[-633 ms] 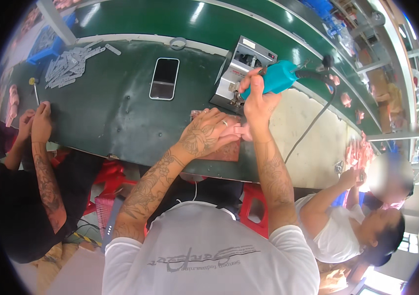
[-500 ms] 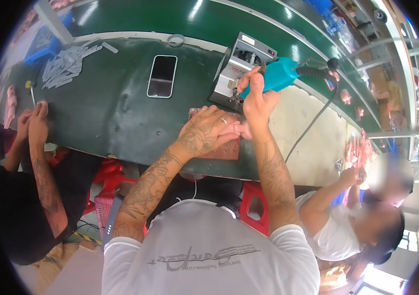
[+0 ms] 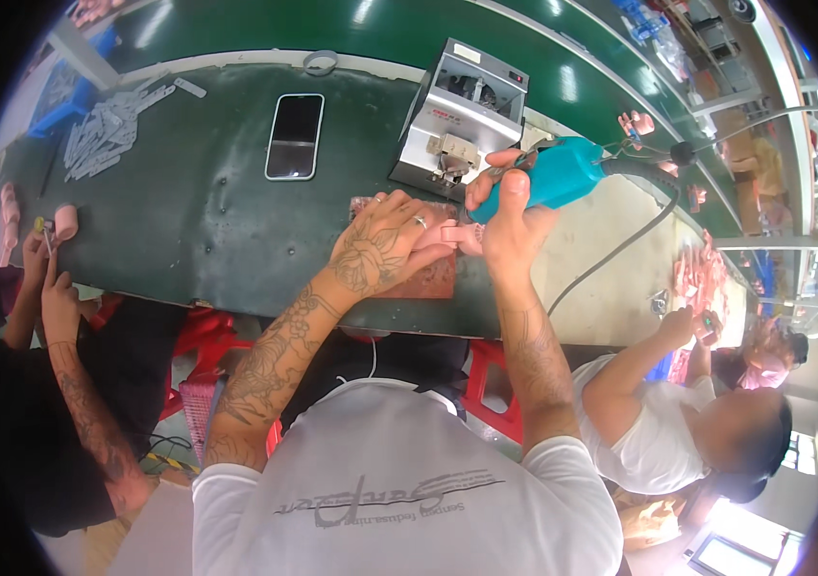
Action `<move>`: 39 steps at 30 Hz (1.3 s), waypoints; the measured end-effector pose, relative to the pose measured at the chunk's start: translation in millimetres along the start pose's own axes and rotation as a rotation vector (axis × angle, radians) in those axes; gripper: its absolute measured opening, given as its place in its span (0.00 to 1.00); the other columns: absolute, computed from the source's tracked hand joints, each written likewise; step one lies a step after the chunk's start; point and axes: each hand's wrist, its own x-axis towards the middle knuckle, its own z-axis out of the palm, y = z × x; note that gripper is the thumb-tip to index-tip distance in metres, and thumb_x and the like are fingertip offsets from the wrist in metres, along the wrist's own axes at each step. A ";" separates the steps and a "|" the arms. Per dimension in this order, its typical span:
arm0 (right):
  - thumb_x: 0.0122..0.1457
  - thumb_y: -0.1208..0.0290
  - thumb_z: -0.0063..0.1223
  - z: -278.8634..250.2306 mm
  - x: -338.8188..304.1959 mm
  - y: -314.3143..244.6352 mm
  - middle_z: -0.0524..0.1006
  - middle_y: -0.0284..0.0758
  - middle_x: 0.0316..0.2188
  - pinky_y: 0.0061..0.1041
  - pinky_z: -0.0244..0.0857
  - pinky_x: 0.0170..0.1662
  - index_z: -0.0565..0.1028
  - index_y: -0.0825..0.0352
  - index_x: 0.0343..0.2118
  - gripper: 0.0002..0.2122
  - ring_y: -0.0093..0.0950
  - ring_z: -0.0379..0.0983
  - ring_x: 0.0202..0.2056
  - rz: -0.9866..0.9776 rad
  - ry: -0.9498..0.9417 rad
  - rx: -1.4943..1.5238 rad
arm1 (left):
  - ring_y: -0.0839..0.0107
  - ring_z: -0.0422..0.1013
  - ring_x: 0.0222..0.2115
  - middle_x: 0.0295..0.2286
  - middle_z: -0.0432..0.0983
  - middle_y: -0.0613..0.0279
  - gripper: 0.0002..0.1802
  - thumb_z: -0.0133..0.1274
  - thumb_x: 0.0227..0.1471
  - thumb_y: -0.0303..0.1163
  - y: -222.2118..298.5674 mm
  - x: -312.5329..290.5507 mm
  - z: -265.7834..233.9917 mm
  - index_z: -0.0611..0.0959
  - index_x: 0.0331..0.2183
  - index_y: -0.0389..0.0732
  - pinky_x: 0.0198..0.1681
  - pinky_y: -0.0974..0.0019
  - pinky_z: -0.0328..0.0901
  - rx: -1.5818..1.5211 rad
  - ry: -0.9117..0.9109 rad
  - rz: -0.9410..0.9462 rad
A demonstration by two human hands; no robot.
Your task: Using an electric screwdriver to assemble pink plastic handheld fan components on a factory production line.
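My left hand (image 3: 382,235) is closed on a small pink plastic part (image 3: 467,236), pressing it over a reddish-brown pad (image 3: 428,281) at the bench's near edge. The part's right end sticks out past my fingers; the rest lies hidden beneath them. My right hand (image 3: 515,216) grips a teal corded hand tool (image 3: 565,175), its thumb raised along the side. The tool's tip is hidden behind my fingers, so whether it touches the pink part cannot be made out. Just beyond both hands stands a grey metal machine (image 3: 428,139) with an open top.
A phone (image 3: 295,136) lies left of the machine, beside a heap of grey strips (image 3: 113,130) and a tape roll (image 3: 320,63). The tool's cable (image 3: 611,252) loops across the pale bench section. Co-workers sit on both sides, near pink parts (image 3: 697,274).
The view has shifted slightly, moving the bench things left and up. More of the pink part shows between my hands. A pink cup-shaped piece now shows by the left co-worker's hands.
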 end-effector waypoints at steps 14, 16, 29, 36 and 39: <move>0.68 0.60 0.59 -2.2 -5.5 16.5 0.77 0.32 0.24 0.20 0.66 0.29 0.75 0.72 0.42 0.16 0.21 0.73 0.27 0.000 0.009 0.027 | 0.57 0.74 0.44 0.39 0.80 0.57 0.24 0.63 0.56 0.51 -0.3 -2.7 3.6 0.85 0.42 0.40 0.51 0.51 0.69 0.018 0.021 0.004; 0.69 0.54 0.59 -3.9 -8.2 16.8 0.72 0.35 0.24 0.29 0.68 0.30 0.71 0.71 0.40 0.20 0.27 0.70 0.25 0.022 -0.010 -0.032 | 0.57 0.73 0.44 0.39 0.80 0.58 0.23 0.62 0.56 0.51 1.6 -1.2 2.3 0.84 0.41 0.40 0.51 0.51 0.69 0.035 -0.008 -0.002; 0.72 0.57 0.53 3.0 2.4 7.8 0.73 0.34 0.23 0.28 0.68 0.30 0.72 0.72 0.39 0.18 0.27 0.71 0.25 0.039 -0.012 -0.133 | 0.55 0.71 0.51 0.46 0.78 0.56 0.27 0.56 0.61 0.54 2.1 -2.3 0.4 0.82 0.48 0.40 0.60 0.46 0.65 0.073 -0.110 -0.044; 0.71 0.59 0.55 26.6 31.3 3.9 0.75 0.32 0.22 0.25 0.67 0.32 0.75 0.71 0.42 0.16 0.23 0.73 0.26 -0.135 0.001 -0.060 | 0.55 0.71 0.52 0.47 0.78 0.56 0.21 0.52 0.65 0.45 4.7 -4.3 -5.0 0.82 0.52 0.44 0.61 0.47 0.64 0.077 -0.091 -0.038; 0.72 0.61 0.55 29.9 42.1 20.9 0.74 0.33 0.23 0.27 0.69 0.32 0.73 0.71 0.43 0.14 0.25 0.74 0.26 -0.249 -0.070 -0.101 | 0.55 0.71 0.52 0.47 0.78 0.56 0.19 0.50 0.65 0.42 2.4 -5.4 -5.6 0.83 0.52 0.45 0.60 0.47 0.63 -0.027 -0.092 -0.059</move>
